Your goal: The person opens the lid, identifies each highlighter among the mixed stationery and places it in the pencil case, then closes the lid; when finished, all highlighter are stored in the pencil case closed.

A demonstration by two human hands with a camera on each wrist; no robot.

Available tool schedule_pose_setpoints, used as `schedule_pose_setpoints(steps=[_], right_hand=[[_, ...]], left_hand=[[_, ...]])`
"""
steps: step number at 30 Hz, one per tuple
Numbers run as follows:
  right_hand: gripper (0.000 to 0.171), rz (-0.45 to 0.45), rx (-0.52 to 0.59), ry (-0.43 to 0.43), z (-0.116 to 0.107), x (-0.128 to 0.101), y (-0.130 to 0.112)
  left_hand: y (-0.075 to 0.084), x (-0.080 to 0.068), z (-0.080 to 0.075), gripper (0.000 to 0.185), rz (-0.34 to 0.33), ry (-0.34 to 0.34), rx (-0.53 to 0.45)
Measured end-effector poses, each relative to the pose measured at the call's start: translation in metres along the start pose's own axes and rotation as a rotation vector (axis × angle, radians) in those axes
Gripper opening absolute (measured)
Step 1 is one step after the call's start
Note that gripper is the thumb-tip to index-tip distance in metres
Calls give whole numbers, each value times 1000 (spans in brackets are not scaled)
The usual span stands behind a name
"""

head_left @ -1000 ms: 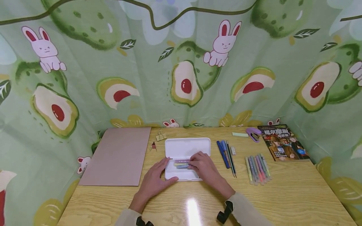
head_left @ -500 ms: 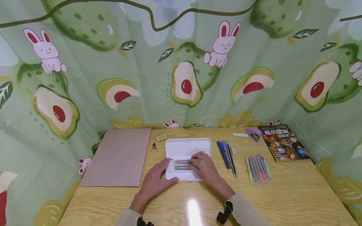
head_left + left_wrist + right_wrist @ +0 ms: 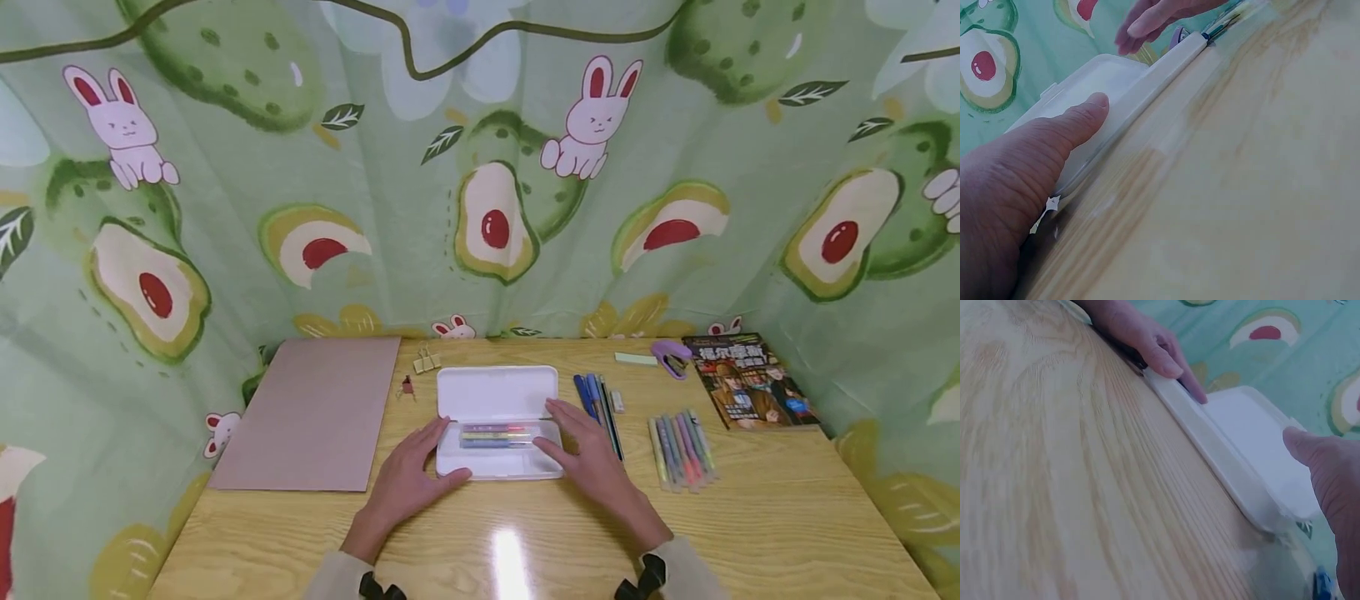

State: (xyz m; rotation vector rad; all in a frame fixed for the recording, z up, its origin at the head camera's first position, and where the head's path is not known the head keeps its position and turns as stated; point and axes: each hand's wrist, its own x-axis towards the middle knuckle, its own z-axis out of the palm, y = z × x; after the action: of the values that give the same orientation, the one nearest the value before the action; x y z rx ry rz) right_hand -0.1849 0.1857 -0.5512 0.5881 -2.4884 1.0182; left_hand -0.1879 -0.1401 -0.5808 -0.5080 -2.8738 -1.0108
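Head view: what does your left hand (image 3: 408, 465) have?

The white case (image 3: 510, 467). I hold it by its left end, fingers along that side, thumb at the front edge

And your right hand (image 3: 596, 457)?

Released: my fingers are loosely spread at the case's right end. Whether a tip touches it I cannot tell

What's inside?

Three slim pens, lying lengthwise one behind another: a purple pen (image 3: 487, 428), a yellow pen (image 3: 483, 436) and a blue pen (image 3: 483, 444). The lid (image 3: 497, 392) is folded open toward the back, and the case sits on the wooden table (image 3: 442, 542)

Further out, to your right?

Blue pens (image 3: 585, 392), dark pencils (image 3: 611, 417) and a white eraser (image 3: 617, 402) near my hand; then a row of highlighters (image 3: 681, 450). Farther back are a pale green strip (image 3: 635, 359), a small purple tool (image 3: 670, 352) and a dark-covered book (image 3: 752, 387)

And left?

A red clip (image 3: 407, 386) and a gold clip (image 3: 427, 362) near the case, then a large brownish board (image 3: 311, 412). Behind it all hangs a green curtain (image 3: 420, 250) printed with avocados and rabbits
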Motion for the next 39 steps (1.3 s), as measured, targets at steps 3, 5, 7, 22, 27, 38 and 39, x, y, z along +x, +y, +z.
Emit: schedule_pose_setpoints(steps=[3, 5, 7, 22, 27, 38, 39], right_hand=[[67, 55, 14, -1, -11, -7, 6], [69, 81, 1, 1, -20, -12, 10], [66, 98, -12, 12, -28, -17, 14], [45, 249, -94, 168, -94, -50, 53], [42, 347, -122, 229, -114, -62, 67], [41, 514, -215, 265, -141, -80, 90], [41, 517, -218, 256, -142, -81, 91]], left_hand=[[-1, 0, -1, 97, 3, 9, 0], [-2, 0, 0, 98, 2, 5, 3], [-2, 0, 0, 98, 2, -3, 3], [0, 0, -1, 99, -21, -22, -12], [0, 1, 0, 99, -21, -25, -26], [-1, 2, 1, 100, -12, -21, -20], [-1, 2, 1, 100, -11, -21, -19]])
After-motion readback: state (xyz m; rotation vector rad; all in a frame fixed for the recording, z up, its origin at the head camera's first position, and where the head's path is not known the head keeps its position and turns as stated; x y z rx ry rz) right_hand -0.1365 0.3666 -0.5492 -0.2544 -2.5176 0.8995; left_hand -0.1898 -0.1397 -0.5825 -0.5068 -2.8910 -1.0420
